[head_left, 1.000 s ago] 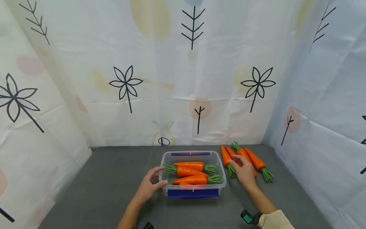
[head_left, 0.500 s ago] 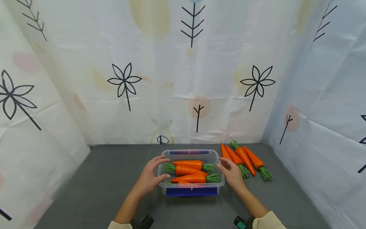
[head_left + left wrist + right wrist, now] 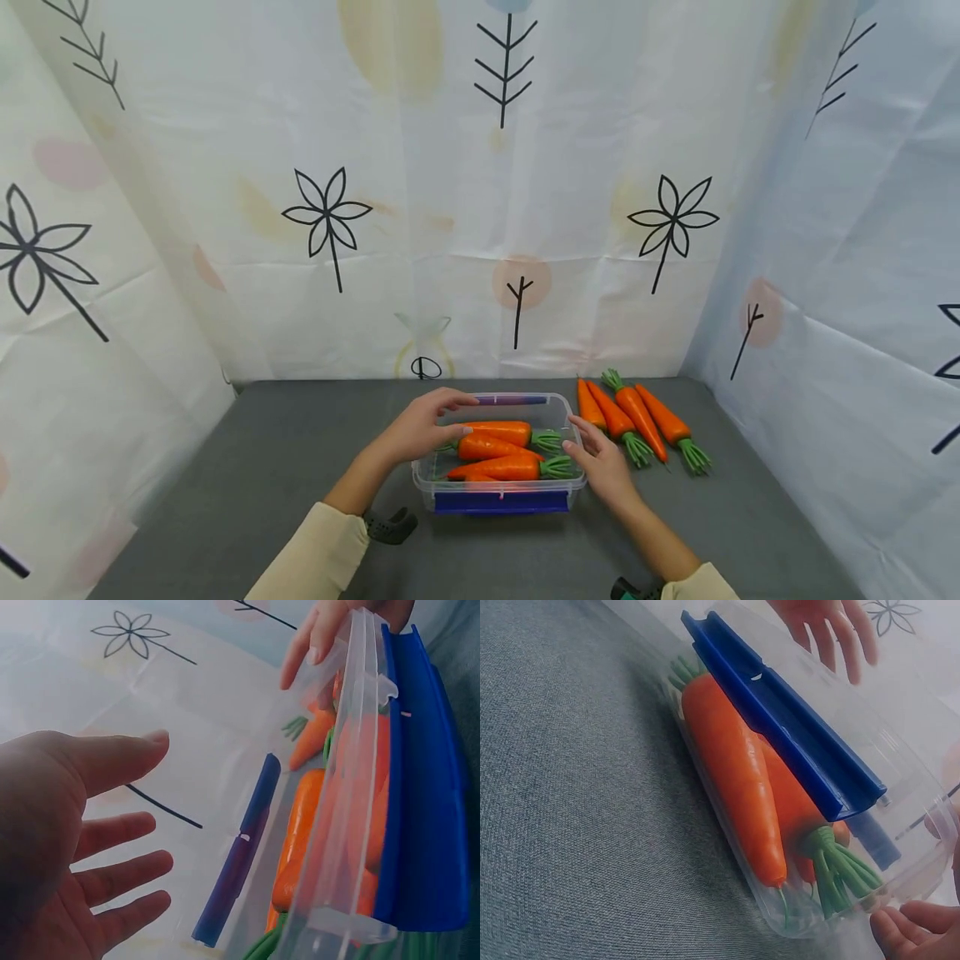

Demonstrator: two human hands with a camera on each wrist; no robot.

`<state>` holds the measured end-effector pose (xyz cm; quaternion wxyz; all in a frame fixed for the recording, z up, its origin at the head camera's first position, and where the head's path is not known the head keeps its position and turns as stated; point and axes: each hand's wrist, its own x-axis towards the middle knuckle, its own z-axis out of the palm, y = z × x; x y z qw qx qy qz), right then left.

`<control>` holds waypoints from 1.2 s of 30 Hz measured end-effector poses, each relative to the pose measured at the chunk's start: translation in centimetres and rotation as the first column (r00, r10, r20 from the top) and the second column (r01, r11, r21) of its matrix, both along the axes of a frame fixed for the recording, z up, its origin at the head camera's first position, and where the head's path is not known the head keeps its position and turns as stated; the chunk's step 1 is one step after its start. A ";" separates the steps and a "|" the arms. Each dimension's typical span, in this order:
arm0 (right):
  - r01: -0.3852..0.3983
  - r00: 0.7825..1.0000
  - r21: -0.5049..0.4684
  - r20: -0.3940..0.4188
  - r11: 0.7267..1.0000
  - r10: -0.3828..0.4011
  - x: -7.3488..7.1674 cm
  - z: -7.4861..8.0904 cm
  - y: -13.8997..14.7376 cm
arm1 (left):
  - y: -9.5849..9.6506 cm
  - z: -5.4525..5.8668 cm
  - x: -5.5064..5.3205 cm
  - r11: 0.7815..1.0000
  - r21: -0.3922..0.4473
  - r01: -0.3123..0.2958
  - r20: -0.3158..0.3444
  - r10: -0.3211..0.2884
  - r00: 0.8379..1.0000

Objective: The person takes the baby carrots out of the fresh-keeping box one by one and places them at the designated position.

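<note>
A clear plastic box (image 3: 430,498) with blue clip latches (image 3: 501,502) stands open on the grey table. Several orange carrots (image 3: 487,448) with green tops lie inside it. Above the box's left part hovers my left hand (image 3: 420,429), palm down, fingers spread and holding nothing; the left wrist view shows the same bare palm. My right hand (image 3: 606,473) is at the box's right end, loosely bent fingertips (image 3: 892,930) right at its wall. Seen from the right wrist, the carrots (image 3: 739,780) show through the clear side.
Several loose carrots (image 3: 637,417) lie on the table (image 3: 300,467) just right of the box, beyond my right hand. A white patterned cloth (image 3: 450,167) hangs behind the table and on both sides.
My right hand has come left from the loose carrots to the box's right end. My left hand has left the box's left side and risen over its back left part.
</note>
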<state>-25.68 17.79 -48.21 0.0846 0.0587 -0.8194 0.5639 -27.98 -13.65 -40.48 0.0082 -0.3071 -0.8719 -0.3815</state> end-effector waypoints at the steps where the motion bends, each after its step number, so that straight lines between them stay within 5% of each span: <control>1: 0.002 1.000 -0.002 0.003 1.000 -0.002 0.0 -0.1 0.0 | 0.2 0.1 -0.4 1.000 -0.017 0.012 0.013 -0.012 1.000; 11: 0.000 1.000 -0.023 0.010 1.000 0.000 0.0 -0.3 0.2 | 1.8 -0.3 -3.9 0.965 -0.242 0.098 0.212 -0.046 0.976; 20: 0.004 1.000 -0.016 -0.005 1.000 -0.004 0.3 0.0 0.0 | 3.4 -0.3 -5.7 0.883 -0.452 0.127 0.349 0.044 0.936; 25: 0.002 1.000 -0.022 0.009 1.000 -0.002 0.4 0.1 -0.1 | 3.9 -0.7 -6.3 0.833 -0.540 0.119 0.340 0.087 0.937; 32: 0.022 1.000 -0.011 0.004 1.000 -0.022 0.4 0.2 -0.2 | 4.6 -0.7 -5.9 0.835 -0.538 0.115 0.452 0.170 0.876; 36: 0.043 0.999 0.019 -0.006 0.999 -0.043 0.3 0.1 -0.3 | 4.9 -0.9 -5.6 0.829 -0.552 0.089 0.448 0.204 0.870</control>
